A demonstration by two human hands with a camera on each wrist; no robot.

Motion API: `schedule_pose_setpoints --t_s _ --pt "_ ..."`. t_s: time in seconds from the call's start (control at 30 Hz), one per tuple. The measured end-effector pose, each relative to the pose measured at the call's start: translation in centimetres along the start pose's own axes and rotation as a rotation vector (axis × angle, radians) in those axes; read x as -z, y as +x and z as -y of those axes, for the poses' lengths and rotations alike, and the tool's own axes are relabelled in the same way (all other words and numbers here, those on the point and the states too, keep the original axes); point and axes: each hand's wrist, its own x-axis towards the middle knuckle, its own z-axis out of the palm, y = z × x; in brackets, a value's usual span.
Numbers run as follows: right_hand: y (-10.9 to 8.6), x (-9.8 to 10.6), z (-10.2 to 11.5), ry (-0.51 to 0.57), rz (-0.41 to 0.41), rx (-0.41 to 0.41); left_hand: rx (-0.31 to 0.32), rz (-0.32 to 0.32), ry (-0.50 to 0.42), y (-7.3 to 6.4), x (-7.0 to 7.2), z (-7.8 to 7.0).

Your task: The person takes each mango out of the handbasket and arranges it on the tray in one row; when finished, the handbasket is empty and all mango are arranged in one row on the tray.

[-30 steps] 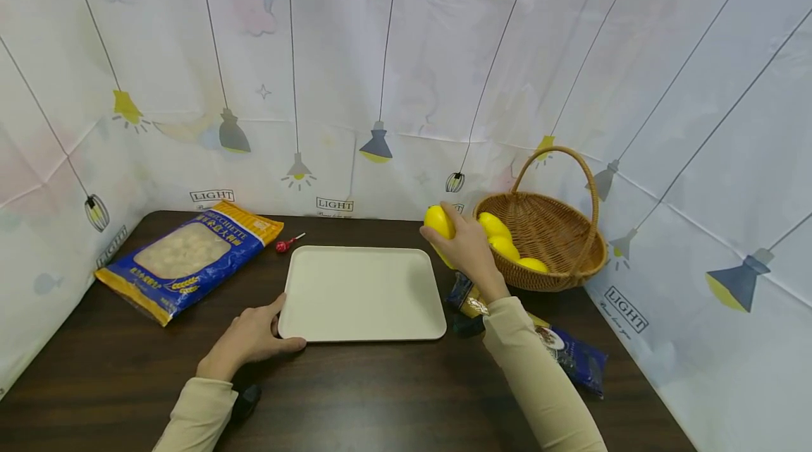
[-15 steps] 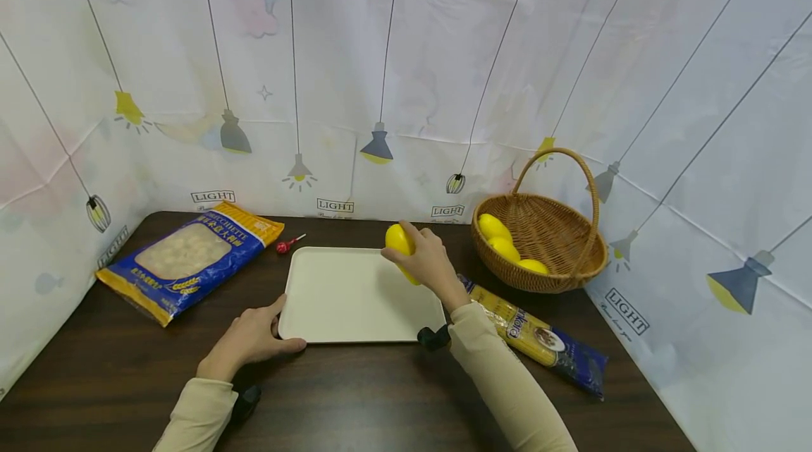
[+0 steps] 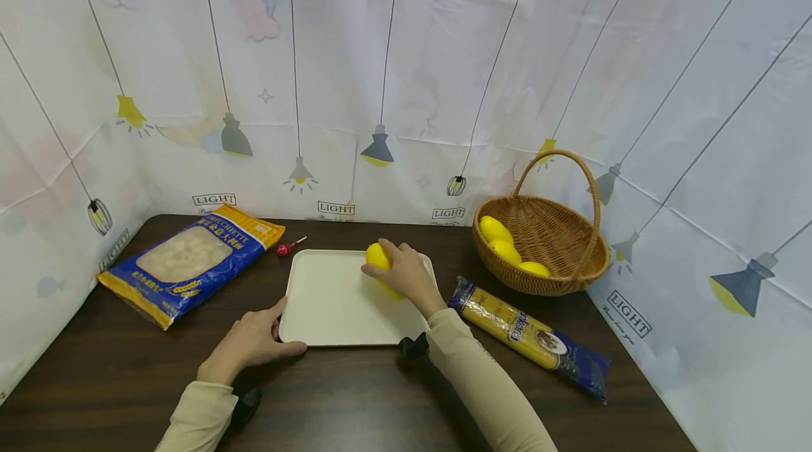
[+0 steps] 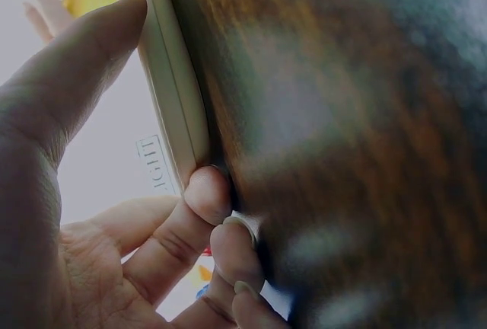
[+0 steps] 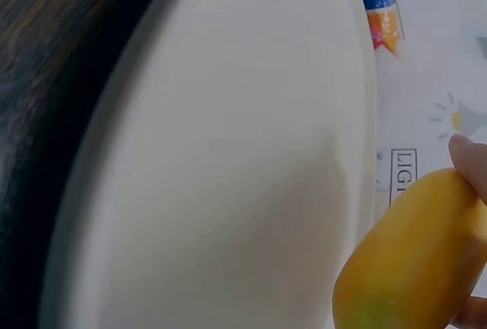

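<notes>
A cream rectangular tray (image 3: pixel 330 300) lies on the dark wood table. My left hand (image 3: pixel 250 340) grips its near left corner; in the left wrist view the thumb (image 4: pixel 99 51) presses along the tray's edge and the fingers curl at its side. Over the right half of the tray, my right hand (image 3: pixel 409 276) holds a smooth yellow mango (image 3: pixel 378 256) between thumb and fingers. In the right wrist view the mango (image 5: pixel 407 260) looks long and oval with a greenish end. Whether it touches the tray, I cannot tell. Several similar yellow fruits (image 3: pixel 505 251) lie in the wicker basket (image 3: pixel 558 233).
Right of the tray, a long pasta packet (image 3: pixel 526 336) lies slantwise below the basket. At the left is a blue and yellow pasta bag (image 3: pixel 190 261). A red lollipop (image 3: pixel 285 249) lies behind the tray's left corner. A printed cloth wall (image 3: pixel 349 85) closes off the table's back and sides.
My right hand has carried the mango left from beside the basket to over the tray, and lower. The pasta packet is uncovered. My left hand stays at the tray corner.
</notes>
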Motion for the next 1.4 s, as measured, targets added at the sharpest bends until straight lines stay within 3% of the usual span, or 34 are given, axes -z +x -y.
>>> schedule_pose_setpoints --t_s 0.37,0.63,1.0,1.4 --pt "0.2 -0.7 -0.5 -0.026 0.081 -0.051 0.021 0.007 0.017 0.0 0.2 0.0" --pt "0.1 -1.2 0.7 -0.046 0.136 -0.082 0.042 0.015 0.022 0.0 0.0 0.1" --pt "0.9 -2.4 2.9 -0.096 0.182 0.023 0.022 -0.012 0.008 0.1 -0.3 0.2" --pt "1.3 -3.3 5.9 -0.128 0.235 0.013 0.026 -0.011 0.009 0.2 -0.4 0.3"
